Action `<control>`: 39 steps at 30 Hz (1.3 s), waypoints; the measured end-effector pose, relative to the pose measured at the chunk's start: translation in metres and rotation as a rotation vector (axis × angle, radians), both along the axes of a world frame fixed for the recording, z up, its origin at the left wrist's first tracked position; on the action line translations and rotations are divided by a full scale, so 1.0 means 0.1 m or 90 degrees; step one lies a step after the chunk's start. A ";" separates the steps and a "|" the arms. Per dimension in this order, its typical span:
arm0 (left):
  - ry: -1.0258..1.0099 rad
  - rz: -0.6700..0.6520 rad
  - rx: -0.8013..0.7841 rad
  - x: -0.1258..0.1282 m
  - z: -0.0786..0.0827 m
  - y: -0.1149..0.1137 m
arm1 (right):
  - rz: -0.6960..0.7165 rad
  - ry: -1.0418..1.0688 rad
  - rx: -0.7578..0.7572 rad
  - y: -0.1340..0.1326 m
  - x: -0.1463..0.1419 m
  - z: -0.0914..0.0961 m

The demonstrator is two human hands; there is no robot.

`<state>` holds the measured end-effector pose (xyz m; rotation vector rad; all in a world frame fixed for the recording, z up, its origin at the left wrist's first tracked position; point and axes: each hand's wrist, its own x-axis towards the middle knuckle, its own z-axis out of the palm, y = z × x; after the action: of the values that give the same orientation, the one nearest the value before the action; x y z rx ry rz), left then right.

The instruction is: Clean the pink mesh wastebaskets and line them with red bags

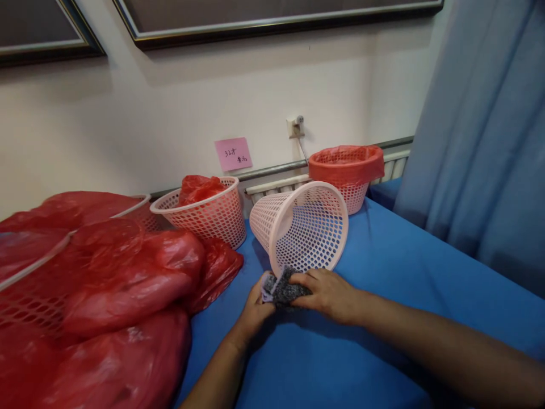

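Note:
Both my hands meet on a small grey speckled cloth [284, 288] low on the blue table [395, 267]. My left hand [254, 309] grips its left edge with curled fingers. My right hand [330, 293] lies over its right side, fingers closed on it. Just behind the cloth a pink perforated basket [304, 228] lies on its side, its open mouth facing me, with nothing visible inside.
A pile of red plastic bags [119, 284] covers the left of the table, over other baskets. An upright pink basket [204, 213] holds a red bag. Another basket lined with a red bag [347, 170] stands at the back. A blue curtain [481, 136] hangs on the right.

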<state>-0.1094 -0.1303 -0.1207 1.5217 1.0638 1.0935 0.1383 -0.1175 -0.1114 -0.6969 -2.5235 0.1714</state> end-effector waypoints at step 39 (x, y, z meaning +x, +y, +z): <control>0.046 0.052 0.099 0.19 0.02 -0.02 | 0.048 0.758 -0.791 0.21 -0.24 0.76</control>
<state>-0.0900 -0.1327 -0.1185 1.6635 1.1200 1.2080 0.1141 -0.0961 -0.0356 -0.5854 -1.0715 1.6682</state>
